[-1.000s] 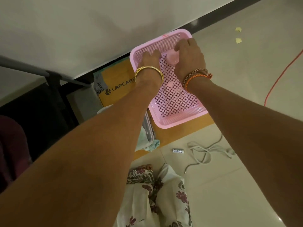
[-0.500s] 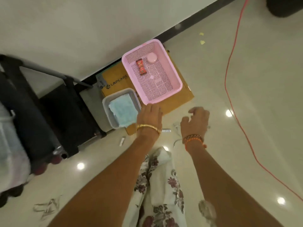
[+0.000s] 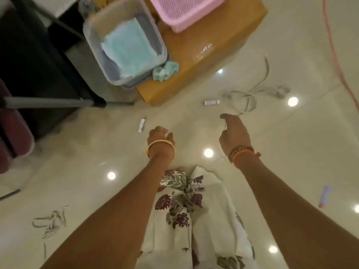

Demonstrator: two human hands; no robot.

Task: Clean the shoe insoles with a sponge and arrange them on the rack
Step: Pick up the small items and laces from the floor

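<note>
Underfoot, the pale glossy floor (image 3: 291, 162) carries a brown box (image 3: 204, 61), with the pink basket (image 3: 184, 14) on it at the top edge. Beside the box sits a clear tub (image 3: 155, 35) holding a teal cloth (image 3: 130, 49). Lower down, the left hand (image 3: 160, 139) hangs with fingers loosely curled, holding nothing; the right hand (image 3: 234, 133) hangs relaxed, also holding nothing. No insole is identifiable.

A pink basket (image 3: 186, 12) is cut off by the top edge, its contents out of sight. The fingertips of the left hand (image 3: 160, 139) curl out of view behind its back. Print on a small white tube (image 3: 211, 102) is too blurred to read.
</note>
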